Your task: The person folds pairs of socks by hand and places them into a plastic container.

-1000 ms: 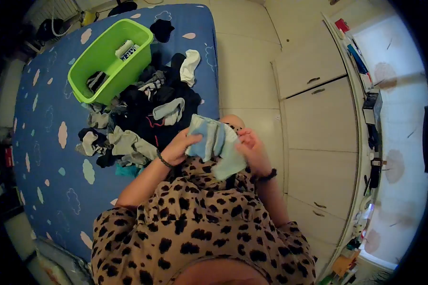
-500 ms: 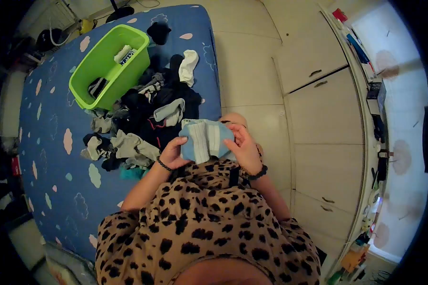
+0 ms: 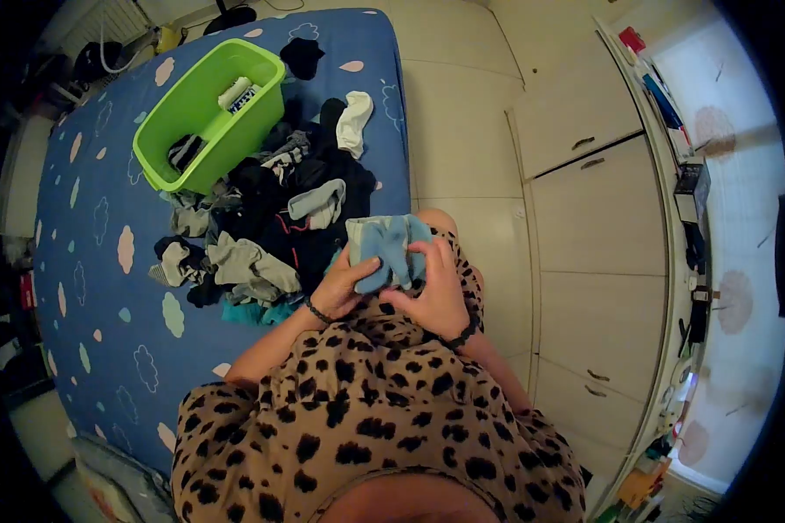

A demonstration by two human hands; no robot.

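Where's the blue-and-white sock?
In the head view, the blue-and-white sock is near the middle, held between the left hand and right hand, right of the sock pile.

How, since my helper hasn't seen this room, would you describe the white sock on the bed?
Find the blue bed, then the mostly dark heap of clothes beside the green tub. At the heap's upper right, near the bed's edge, lies the white sock, bright against darker neighbours.

I can read no text; the letter-like marks (image 3: 243, 101) on a white roll (image 3: 234, 91), ahead-left of the hands (image 3: 339, 286), are too small.
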